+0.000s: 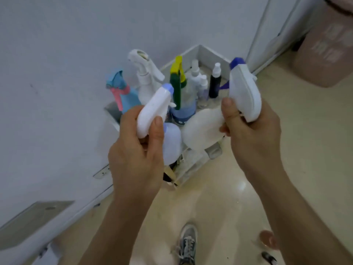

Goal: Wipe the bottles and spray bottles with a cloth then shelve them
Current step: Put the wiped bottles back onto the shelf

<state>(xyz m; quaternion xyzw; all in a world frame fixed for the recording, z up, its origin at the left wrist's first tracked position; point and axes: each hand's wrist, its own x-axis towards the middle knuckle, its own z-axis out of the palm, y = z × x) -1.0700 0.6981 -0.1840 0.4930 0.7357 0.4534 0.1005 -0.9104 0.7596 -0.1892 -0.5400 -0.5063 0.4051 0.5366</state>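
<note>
Item: two spray bottles, being held above the corner rack (208, 54). Left hand (133, 150) is curling round the neck of the lilac-tipped sprayer (152, 109); right hand (252, 134) is gripping the blue-tipped sprayer (244, 92) likewise. No cloth is showing; possibly it is lying out of view. Handling: keeping each upright, fingers off triggers. Crowding the rack: teal-and-pink sprayer (122, 90), yellow-green sprayer (177, 79), small dark bottle (214, 87), leaving little standing room

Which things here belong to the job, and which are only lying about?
Job: lilac-tipped sprayer in left hand; blue-tipped sprayer in right hand; teal sprayer; green sprayer; dark bottle; rack.
Lying about: pink bin; shoe.
</note>
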